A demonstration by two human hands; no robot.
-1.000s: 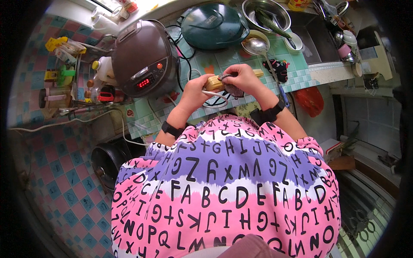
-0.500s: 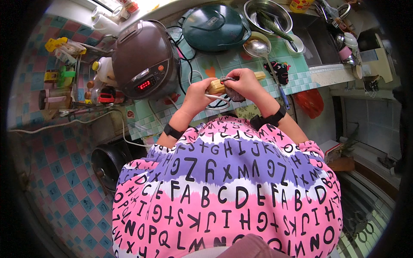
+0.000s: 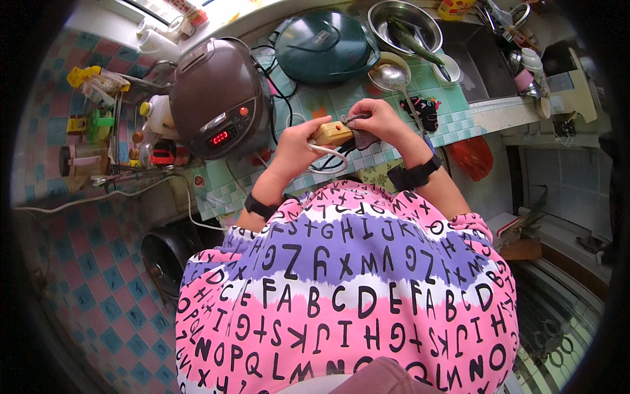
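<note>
Slid rightward since the earlier frame, the crumpled dark-grey cloth [image 3: 365,140] leaves more of the pale-yellow oblong block [image 3: 332,134] bare. From my remote view, the left hand [image 3: 293,148] is clamped on the block's left end; the right hand [image 3: 379,122] pinches the cloth. I see the block between both hands, above the green-tiled counter [image 3: 457,126]. Farther stand the glossy brown rice cooker [image 3: 220,95] and, beyond, the dark-green oval lidded pan [image 3: 321,49].
</note>
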